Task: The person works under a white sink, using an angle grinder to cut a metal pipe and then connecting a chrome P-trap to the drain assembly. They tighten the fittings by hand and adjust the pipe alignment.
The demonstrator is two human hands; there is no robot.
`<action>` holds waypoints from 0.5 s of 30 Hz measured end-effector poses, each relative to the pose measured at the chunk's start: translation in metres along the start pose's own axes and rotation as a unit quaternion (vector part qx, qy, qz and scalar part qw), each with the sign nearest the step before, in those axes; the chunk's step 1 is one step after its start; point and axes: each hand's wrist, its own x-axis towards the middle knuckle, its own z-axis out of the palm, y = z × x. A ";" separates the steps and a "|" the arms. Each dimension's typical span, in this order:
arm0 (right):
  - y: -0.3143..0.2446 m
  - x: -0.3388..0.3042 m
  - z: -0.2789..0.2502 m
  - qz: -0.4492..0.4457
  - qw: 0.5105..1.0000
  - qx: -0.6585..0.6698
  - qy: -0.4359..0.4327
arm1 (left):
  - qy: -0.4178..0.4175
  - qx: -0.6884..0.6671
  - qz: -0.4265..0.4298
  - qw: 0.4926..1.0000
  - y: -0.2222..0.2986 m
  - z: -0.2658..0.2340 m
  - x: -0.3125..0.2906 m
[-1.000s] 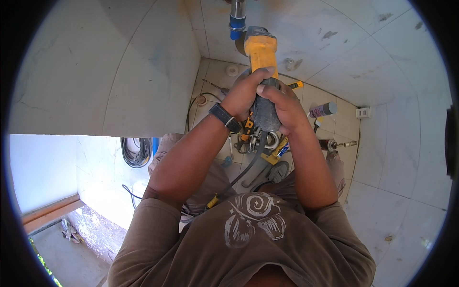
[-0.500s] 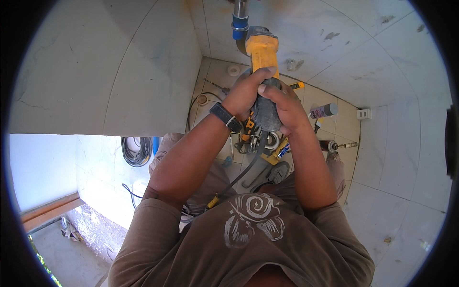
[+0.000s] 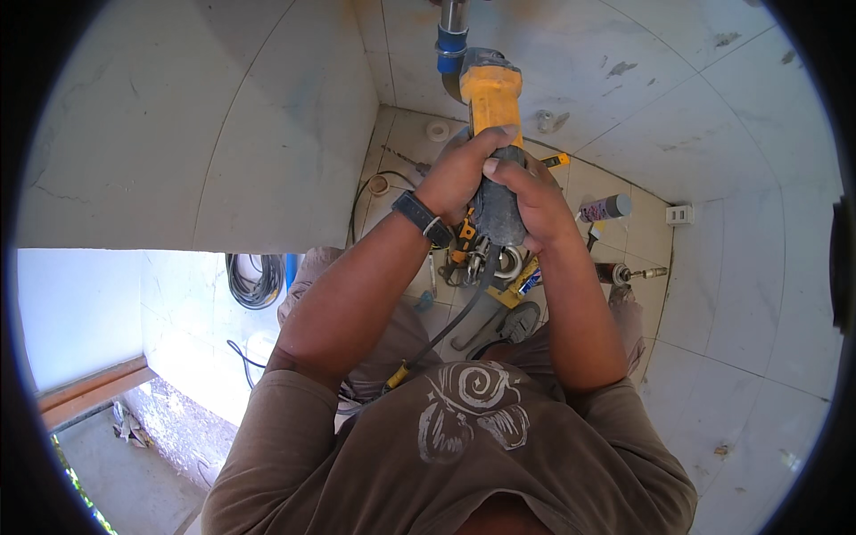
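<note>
You have both hands on a yellow-and-black power tool (image 3: 495, 100): your left grip (image 3: 452, 176) and right grip (image 3: 538, 198) wrap its dark rear body, thumbs on top. A dark strap (image 3: 417, 217) circles your left wrist. The black cord (image 3: 460, 315) runs from the tool toward your brown shirt (image 3: 374, 464). The tool's head is close beside a blue pipe fitting (image 3: 451, 49); you can't tell whether they touch. On the tiled floor (image 3: 646, 236) beyond your right wrist lies a grey-capped bottle (image 3: 606, 209); coiled cable (image 3: 257, 300) sits farther left.
</note>
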 end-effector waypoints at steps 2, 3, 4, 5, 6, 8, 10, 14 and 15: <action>0.000 0.000 0.000 0.001 1.000 -0.001 0.003 | -0.004 -0.004 0.000 1.000 0.000 -0.001 0.000; 0.000 0.000 0.001 -0.001 1.000 -0.002 -0.002 | -0.006 -0.007 -0.002 1.000 0.000 -0.002 0.000; 0.000 0.001 0.000 -0.002 1.000 -0.001 -0.002 | -0.008 -0.010 -0.003 1.000 0.000 -0.002 0.001; 0.000 0.001 0.000 -0.003 1.000 0.006 -0.009 | -0.005 -0.007 -0.002 1.000 0.000 -0.002 0.001; 0.000 0.002 0.000 0.000 1.000 0.000 -0.003 | -0.003 -0.004 0.000 1.000 0.000 -0.002 0.001; 0.000 0.002 -0.001 0.006 1.000 0.001 -0.001 | 0.001 0.000 0.001 1.000 -0.001 -0.001 0.002; 0.000 0.001 -0.001 0.006 1.000 -0.002 -0.008 | 0.002 0.000 0.006 1.000 0.000 -0.001 0.001; 0.000 -0.004 -0.002 0.019 1.000 0.004 -0.013 | 0.010 -0.002 -0.001 1.000 -0.004 0.002 -0.004; -0.001 -0.005 -0.002 0.015 1.000 -0.004 -0.012 | 0.015 -0.001 0.001 1.000 -0.004 0.002 -0.004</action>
